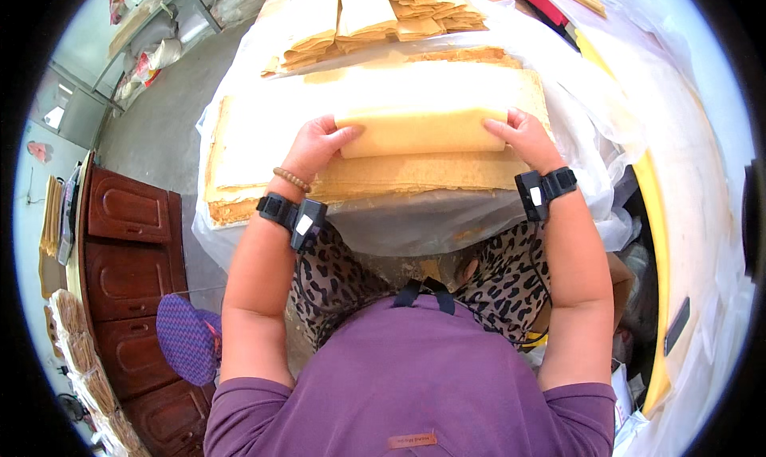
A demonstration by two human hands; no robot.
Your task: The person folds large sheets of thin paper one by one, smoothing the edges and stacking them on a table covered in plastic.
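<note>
A pale yellow folded sheet (423, 131), long and flat, lies across a broad stack of large thin yellow sheets (415, 178) with rough brownish edges. My left hand (319, 142) pinches its left end, thumb on top and fingers behind. At the right end, my right hand (525, 138) grips it the same way. Most of the fingers are hidden behind the sheet. Strong light washes out the stack's upper surface. I cannot tell what the sheets are made of.
Piles of folded tan sheets (367, 18) lie at the table's far side. Translucent plastic (590, 130) covers the table and hangs over its edges. Left are a dark red wooden cabinet (132, 265) and a purple patterned cushioned thing (187, 341). A phone-like dark object (677, 327) lies right.
</note>
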